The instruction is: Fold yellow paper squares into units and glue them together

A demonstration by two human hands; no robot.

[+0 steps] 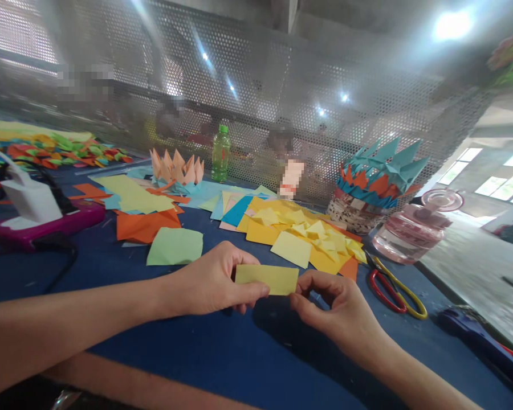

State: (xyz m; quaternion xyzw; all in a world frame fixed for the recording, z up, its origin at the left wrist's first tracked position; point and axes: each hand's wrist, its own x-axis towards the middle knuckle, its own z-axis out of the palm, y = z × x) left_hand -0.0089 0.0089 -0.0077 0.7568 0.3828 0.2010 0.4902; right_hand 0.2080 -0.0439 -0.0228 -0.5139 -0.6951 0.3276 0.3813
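Bare left hand (218, 280) and bare right hand (337, 295), each on a bare forearm.
Both are slim with slender fingers, the nails too small to make out. The left forearm (89, 313), smooth and tapering to the wrist, shows out to the left edge; the right forearm (404, 364), similarly built, to the near edge.

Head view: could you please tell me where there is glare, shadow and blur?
All in the head view: a bright light glares at upper right; a shadow darkens the blue tabletop beneath the right hand; the background behind the perforated panel is blurred, with pixelated patches; the held yellow paper looks clearer.
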